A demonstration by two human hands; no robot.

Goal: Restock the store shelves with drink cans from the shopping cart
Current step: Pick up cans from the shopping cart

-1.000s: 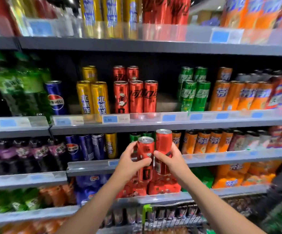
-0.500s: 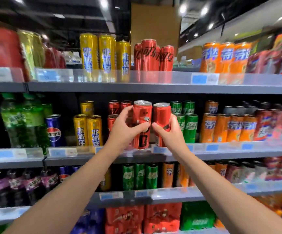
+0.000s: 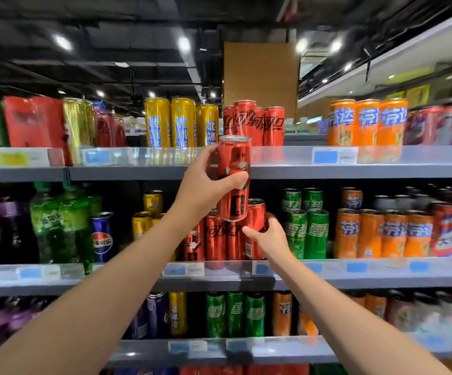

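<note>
My left hand [image 3: 205, 185] grips a tall red cola can [image 3: 234, 169] and holds it upright in front of the top shelf's edge [image 3: 327, 170]. Lower down, my right hand [image 3: 269, 236] grips a second red can [image 3: 256, 220] among the red cans [image 3: 215, 239] on the middle shelf [image 3: 354, 277], at the right end of that red group. More red cans [image 3: 257, 123] stand on the top shelf just behind the raised can. The shopping cart is out of view.
Yellow cans [image 3: 181, 123] and orange cans [image 3: 367, 123] flank the red ones on the top shelf. Green cans [image 3: 307, 231], orange cans [image 3: 392, 234], a blue can [image 3: 102, 236] and green bottles [image 3: 57, 223] fill the middle shelf. A lower shelf [image 3: 219, 347] holds more cans.
Both hands rose from the lower shelves with the two cans. The left hand has lifted its can to the top shelf's edge, while the right has set its can among the middle shelf's red cans.
</note>
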